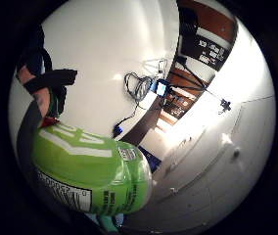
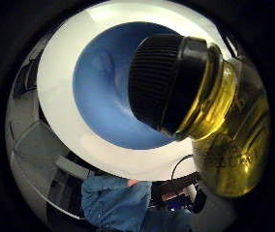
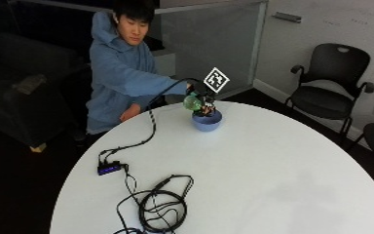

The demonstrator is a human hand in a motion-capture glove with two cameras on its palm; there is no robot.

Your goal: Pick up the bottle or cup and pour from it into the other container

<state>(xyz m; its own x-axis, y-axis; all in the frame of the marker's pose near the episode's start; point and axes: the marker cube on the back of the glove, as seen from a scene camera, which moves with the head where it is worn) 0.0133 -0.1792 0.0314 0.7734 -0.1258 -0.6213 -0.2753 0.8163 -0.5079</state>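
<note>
My gloved right hand [image 3: 204, 104] grips a bottle [image 3: 191, 102] with a green label [image 1: 87, 169] and holds it tilted just above a blue bowl [image 3: 207, 122]. The bowl stands on the white round table [image 3: 271, 170], at its far edge near the person. In the thumb side palm view the bottle's ribbed black cap [image 2: 164, 82] is on and points into the bowl's blue inside [image 2: 101, 96]. Yellow liquid [image 2: 224, 145] fills the neck behind the cap. No liquid shows in the bowl.
A coil of black cable [image 3: 162, 207] and a small black box [image 3: 109, 168] lie on the table's near left part, with a cable running up to the hand. The person's bare hand [image 3: 130, 113] rests at the table edge. Black chairs [image 3: 329, 92] stand at the right.
</note>
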